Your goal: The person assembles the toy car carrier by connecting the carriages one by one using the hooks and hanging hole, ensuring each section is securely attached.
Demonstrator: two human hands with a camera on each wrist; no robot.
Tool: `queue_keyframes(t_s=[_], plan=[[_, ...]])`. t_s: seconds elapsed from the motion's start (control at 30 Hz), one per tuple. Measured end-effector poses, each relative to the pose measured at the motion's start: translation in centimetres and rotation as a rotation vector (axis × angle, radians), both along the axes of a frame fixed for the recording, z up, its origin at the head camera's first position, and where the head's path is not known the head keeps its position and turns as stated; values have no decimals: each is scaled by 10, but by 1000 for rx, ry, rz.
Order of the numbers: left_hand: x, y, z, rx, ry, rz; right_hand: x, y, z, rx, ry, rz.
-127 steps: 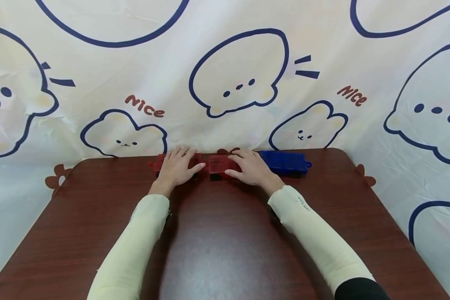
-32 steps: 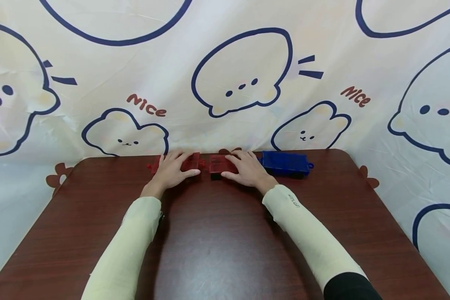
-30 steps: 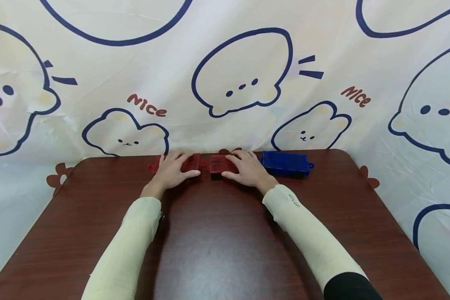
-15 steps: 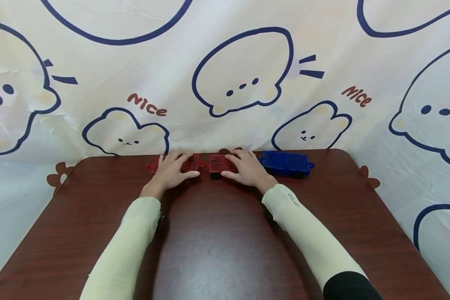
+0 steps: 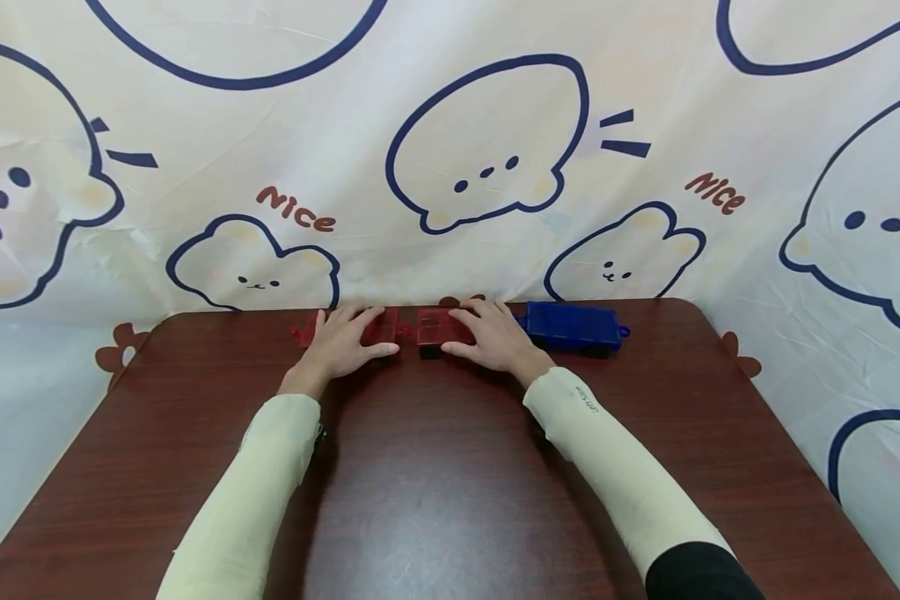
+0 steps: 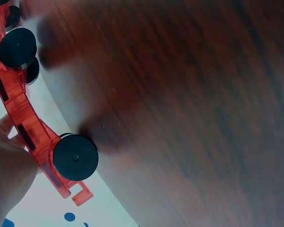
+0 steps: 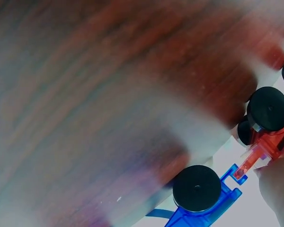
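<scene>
Along the table's far edge stand three see-through plastic toy train cars with black wheels. My left hand [image 5: 336, 343] holds the left red car [image 5: 381, 330], thumb on its near side and fingers over the top. The middle red car [image 5: 435, 327] is in the grip of my right hand [image 5: 498, 340], which covers its right part. To the right stands a blue car [image 5: 572, 327], untouched. Between the two red cars a small red hitch shows; whether it is hooked is unclear. In the right wrist view the blue car's hitch [image 7: 234, 176] meets a red bar [image 7: 250, 163].
A dark brown wooden table [image 5: 412, 475] reaches back to a white cloth [image 5: 450, 267] printed with cartoon animals, which also hangs at both sides. The cars stand close to this cloth.
Over the last few seconds my left hand has shifted slightly left with its red car, and more of the car's right end shows. The right hand has barely moved. The view drifted slightly.
</scene>
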State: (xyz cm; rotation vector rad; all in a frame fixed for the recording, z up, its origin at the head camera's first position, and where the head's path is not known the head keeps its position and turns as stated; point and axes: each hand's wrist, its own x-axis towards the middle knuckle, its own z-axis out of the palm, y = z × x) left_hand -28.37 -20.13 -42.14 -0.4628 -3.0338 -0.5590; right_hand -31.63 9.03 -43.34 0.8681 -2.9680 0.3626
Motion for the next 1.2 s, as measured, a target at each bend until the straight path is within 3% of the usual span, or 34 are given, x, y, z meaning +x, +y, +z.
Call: queue_keyframes(t_s=[1.2], plan=[[4,-7,0,5,-5,27,0,-11,3,32,2,-7]])
